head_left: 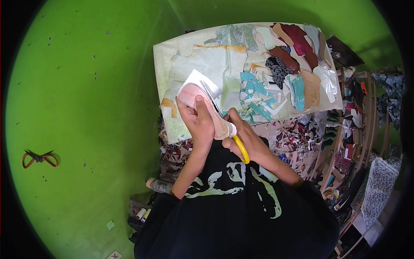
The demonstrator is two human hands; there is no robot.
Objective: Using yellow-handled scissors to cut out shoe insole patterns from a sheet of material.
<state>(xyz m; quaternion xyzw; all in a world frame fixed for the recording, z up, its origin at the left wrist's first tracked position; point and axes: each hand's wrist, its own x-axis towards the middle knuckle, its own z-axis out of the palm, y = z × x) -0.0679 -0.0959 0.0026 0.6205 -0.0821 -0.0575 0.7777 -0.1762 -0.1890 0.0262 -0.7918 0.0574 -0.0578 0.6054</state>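
Note:
A pink shoe insole (218,126) with red print lies over a piece of white sheet material (197,76), and the white juts out past its wide end. My left hand (202,123) is closed on both, its thumb pressing on the insole's face. In my right hand (250,140) is a pair of scissors (242,150) with a yellow handle. Their blades lie along the insole's right edge, one on the white sheet's side; whether they bite into it I cannot tell. Both hands are above the near edge of a pale worktable (207,64).
Turquoise scraps (256,95) and insole-shaped pieces (311,88) cover the table's right side. Piled scraps (297,140) lie beyond its near edge. A wooden rack (366,121) with materials stands right. A green wall (86,121) with hung red-handled scissors (39,159) is left; a bottle (159,185) lies near my left elbow.

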